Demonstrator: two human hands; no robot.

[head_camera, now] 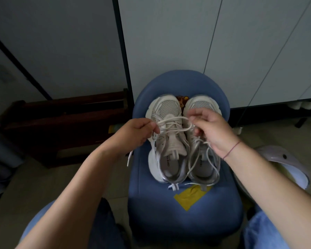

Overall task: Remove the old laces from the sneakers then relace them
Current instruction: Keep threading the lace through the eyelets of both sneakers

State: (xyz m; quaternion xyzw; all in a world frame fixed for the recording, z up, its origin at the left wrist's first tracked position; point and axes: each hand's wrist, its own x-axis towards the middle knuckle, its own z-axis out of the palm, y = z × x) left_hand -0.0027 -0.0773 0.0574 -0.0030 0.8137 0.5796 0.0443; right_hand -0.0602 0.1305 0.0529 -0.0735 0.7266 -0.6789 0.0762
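Spanning the left sneaker (pixel 166 141) on the blue chair (pixel 187 221) crosswise, the lace (pixel 171 120) is pinched at one side by the left grip (pixel 133 133) and at the other by the right grip (pixel 214 131); an outward, sideways pull is probably called for.

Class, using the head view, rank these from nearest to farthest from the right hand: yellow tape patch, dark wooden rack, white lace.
1. The white lace: pinched in the right hand itself, above the sneakers.
2. The yellow tape patch: on the blue chair seat, below the hand.
3. The dark wooden rack: far off to the left.
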